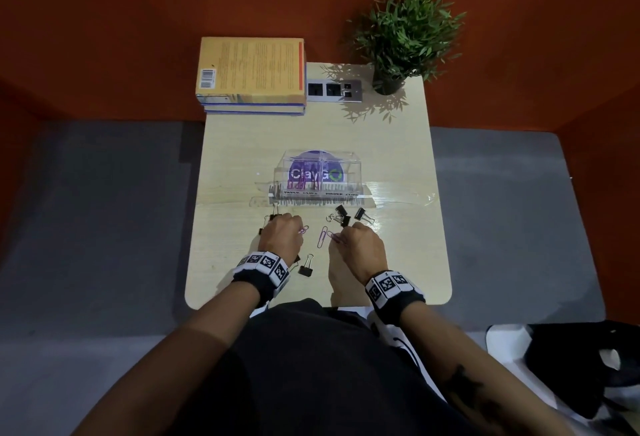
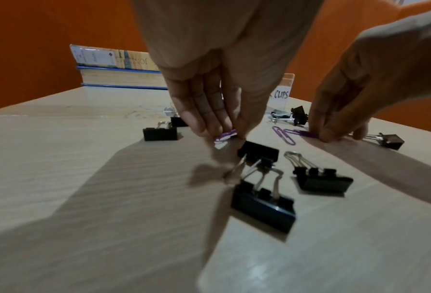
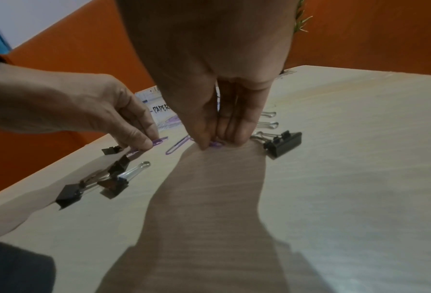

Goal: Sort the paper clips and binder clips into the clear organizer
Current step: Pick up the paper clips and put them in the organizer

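The clear organizer (image 1: 318, 176) stands mid-table with purple paper clips in its left compartment. In front of it my left hand (image 1: 282, 233) pinches a purple paper clip (image 2: 225, 135) against the table top. My right hand (image 1: 360, 240) pinches another purple paper clip (image 3: 215, 144) on the table. A loose purple paper clip (image 1: 322, 236) lies between the two hands. Black binder clips (image 1: 343, 216) are scattered near the organizer; others (image 2: 263, 206) lie close to my left wrist.
A stack of books (image 1: 251, 75) sits at the table's (image 1: 398, 262) far left, a socket panel (image 1: 334, 90) and a potted plant (image 1: 405, 41) at the far right. Clear tape (image 1: 398, 198) runs beside the organizer. A dark bag (image 1: 581, 366) lies on the seat to my right.
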`<state>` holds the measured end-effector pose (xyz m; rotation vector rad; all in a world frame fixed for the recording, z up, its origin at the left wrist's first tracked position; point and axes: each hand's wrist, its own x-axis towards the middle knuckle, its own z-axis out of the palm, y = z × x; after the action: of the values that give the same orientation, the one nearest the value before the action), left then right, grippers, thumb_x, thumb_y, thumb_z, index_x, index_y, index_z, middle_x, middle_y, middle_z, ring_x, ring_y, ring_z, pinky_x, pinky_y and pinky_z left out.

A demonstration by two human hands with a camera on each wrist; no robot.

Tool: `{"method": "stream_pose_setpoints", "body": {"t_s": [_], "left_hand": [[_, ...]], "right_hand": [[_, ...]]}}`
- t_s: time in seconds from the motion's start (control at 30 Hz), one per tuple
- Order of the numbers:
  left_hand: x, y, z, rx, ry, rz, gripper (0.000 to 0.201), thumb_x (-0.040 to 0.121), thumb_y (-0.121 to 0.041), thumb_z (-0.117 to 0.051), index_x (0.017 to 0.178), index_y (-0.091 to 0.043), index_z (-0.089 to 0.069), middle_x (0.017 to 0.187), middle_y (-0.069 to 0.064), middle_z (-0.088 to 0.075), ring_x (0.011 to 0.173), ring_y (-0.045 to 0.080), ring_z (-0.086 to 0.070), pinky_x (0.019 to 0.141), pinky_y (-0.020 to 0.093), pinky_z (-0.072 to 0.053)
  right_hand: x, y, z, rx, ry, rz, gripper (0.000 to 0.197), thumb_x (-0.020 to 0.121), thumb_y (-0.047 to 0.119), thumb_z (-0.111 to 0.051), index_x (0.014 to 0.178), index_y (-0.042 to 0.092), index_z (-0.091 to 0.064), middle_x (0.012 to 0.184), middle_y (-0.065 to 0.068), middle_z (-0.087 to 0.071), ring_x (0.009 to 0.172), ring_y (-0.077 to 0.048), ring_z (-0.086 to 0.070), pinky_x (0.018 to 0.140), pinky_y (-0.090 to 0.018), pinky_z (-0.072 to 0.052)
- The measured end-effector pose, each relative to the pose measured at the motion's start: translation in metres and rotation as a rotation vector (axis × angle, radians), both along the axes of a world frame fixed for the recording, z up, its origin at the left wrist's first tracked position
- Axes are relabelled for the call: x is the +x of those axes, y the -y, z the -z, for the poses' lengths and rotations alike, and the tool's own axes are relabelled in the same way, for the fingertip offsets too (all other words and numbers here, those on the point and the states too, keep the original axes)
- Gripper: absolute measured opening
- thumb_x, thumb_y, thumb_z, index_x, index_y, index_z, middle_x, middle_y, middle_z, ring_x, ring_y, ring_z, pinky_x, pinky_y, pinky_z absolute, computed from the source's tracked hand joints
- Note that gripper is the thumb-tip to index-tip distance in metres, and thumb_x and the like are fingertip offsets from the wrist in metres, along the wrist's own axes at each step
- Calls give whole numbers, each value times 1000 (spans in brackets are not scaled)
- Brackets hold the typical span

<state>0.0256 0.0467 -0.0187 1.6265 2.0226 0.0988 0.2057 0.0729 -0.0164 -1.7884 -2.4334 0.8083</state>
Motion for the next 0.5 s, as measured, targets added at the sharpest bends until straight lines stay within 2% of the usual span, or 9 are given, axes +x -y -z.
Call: {"method": "stream_pose_setpoints", "body": {"t_s": [0.1, 0.2, 0.27, 0.37, 0.4, 0.5], "left_hand": [[-5, -1, 1, 9, -18, 222, 13, 80, 0, -60, 88, -4, -70, 86, 14, -67, 85, 32, -58, 68, 39, -51], [-8, 3, 0, 28, -67, 495, 11, 70, 5, -67, 75, -6, -66, 70, 11, -65, 70, 30, -57, 59, 40, -51], [-8, 4, 0, 76, -92, 575, 19, 73, 4, -68, 84, -11, -64, 71, 7, -64, 69, 28, -55, 59, 40, -50], [-4, 2, -3, 163, -97, 656, 46, 77, 5, -67, 116, -17, -57, 84, 6, -64, 77, 28, -55, 63, 38, -46], [-3, 0, -5, 163, -108, 675, 51, 78, 5, -66, 122, -18, -54, 88, 6, -63, 79, 28, -55, 64, 38, -45], [-2, -6, -8, 120, -153, 685, 36, 87, -7, -62, 120, -20, -56, 97, 5, -61, 86, 26, -53, 68, 37, -43]], "right_hand": [[-3, -3, -3, -43, 27, -5, 21, 92, 26, -61, 88, 7, -71, 89, -14, -66, 79, -34, -63, 65, -33, -48], [-6, -5, -5, -52, 89, -60, 21, 92, 22, -57, 87, 5, -69, 90, -15, -65, 79, -36, -63, 62, -32, -41], [-7, -6, -5, -34, 119, -86, 22, 93, 21, -56, 85, 4, -66, 88, -16, -65, 76, -36, -63, 60, -33, -40], [-11, -4, -7, 8, 218, -170, 15, 90, 16, -62, 81, 4, -66, 80, -15, -65, 67, -35, -65, 54, -33, -41], [-12, -3, -8, 6, 252, -180, 13, 87, 13, -66, 77, 5, -65, 75, -15, -65, 63, -34, -65, 51, -31, -39], [-11, -3, -5, 8, 271, -166, 13, 84, 12, -69, 75, 5, -63, 72, -14, -64, 60, -34, -64, 49, -29, -35]]}}
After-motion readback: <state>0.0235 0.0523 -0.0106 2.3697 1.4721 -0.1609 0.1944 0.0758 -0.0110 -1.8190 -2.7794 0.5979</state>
